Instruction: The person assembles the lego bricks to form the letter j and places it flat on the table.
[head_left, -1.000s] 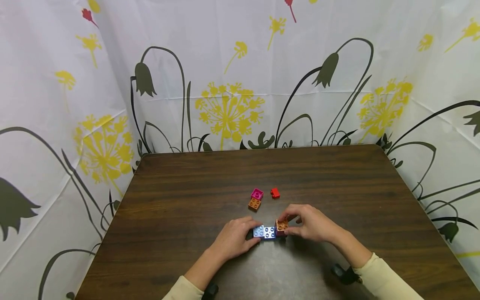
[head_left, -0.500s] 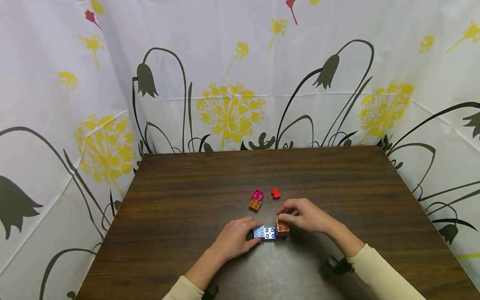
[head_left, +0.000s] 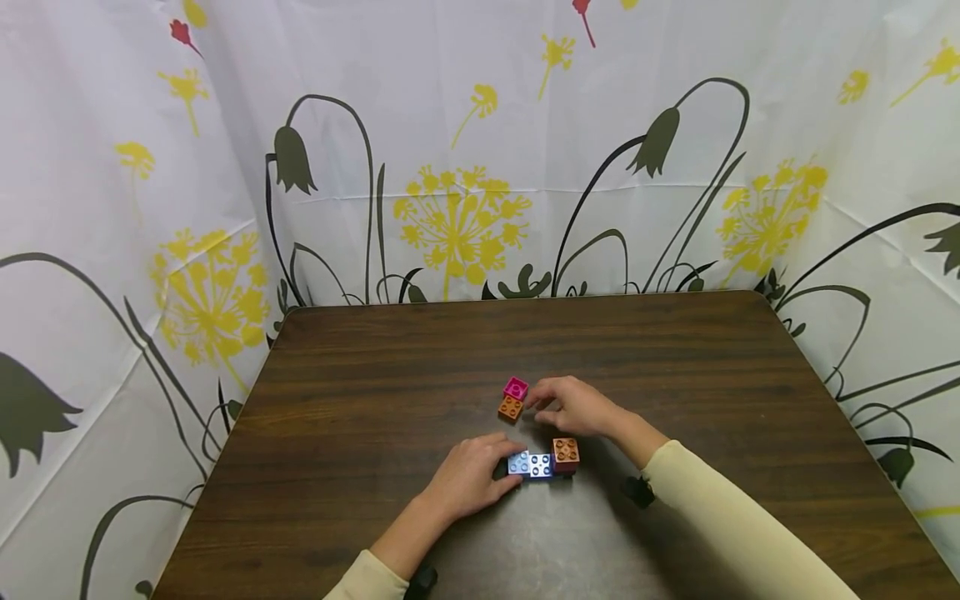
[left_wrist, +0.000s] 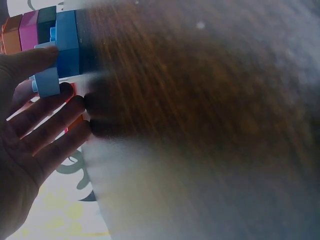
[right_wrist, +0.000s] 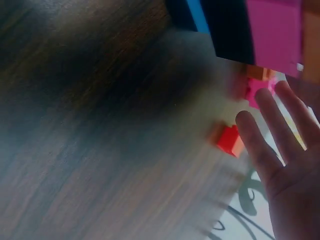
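Note:
My left hand (head_left: 467,477) pinches the light blue toy brick (head_left: 518,463) at the left end of a joined brick build. Thumb and finger lie on that brick's opposite sides in the left wrist view. The build also has a blue brick (left_wrist: 67,42), a dark brick (left_wrist: 46,22), a pink brick (left_wrist: 29,30) and an orange brick (head_left: 566,450) on top at its right end. Beyond the build, my right hand (head_left: 581,406) holds nothing visible, its fingers loosely bent beside a loose magenta brick (head_left: 516,388). A small red brick (right_wrist: 230,141) shows below its fingers in the right wrist view, hidden in the head view.
A loose orange brick (head_left: 510,408) touches the magenta one on the brown wood-grain table (head_left: 375,358). A flower-print curtain (head_left: 465,125) hangs behind the table's far edge.
My right hand has let go of the orange brick on the build and moved away and left toward the loose bricks, covering the red one. The left hand keeps its place.

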